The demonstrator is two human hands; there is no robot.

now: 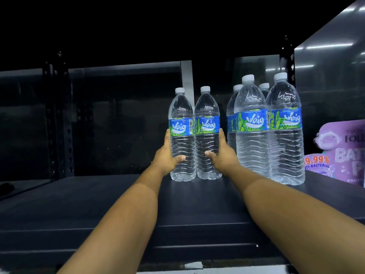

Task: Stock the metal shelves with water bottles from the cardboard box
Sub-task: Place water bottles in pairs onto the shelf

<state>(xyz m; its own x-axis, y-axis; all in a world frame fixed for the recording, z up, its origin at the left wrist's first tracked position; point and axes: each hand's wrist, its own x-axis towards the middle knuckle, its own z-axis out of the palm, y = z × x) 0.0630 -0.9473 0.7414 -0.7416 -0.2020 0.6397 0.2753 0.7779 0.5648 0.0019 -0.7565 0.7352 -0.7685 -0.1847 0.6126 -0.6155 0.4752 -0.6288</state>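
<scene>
Two clear water bottles with blue labels and white caps stand side by side on the dark metal shelf (98,200). My left hand (167,157) grips the left bottle (181,123), thumb across its front. My right hand (222,155) grips the right bottle (207,119) the same way. Both bottle bases appear to touch the shelf. To the right stands a group of several more bottles (252,123) of the same kind. The cardboard box is out of view.
A purple pack (343,153) marked anti-bacterial sits at the far right of the shelf. A perforated black upright (59,115) rises at the left, another (286,62) behind the bottle group. The shelf surface stretches to the left of the held bottles.
</scene>
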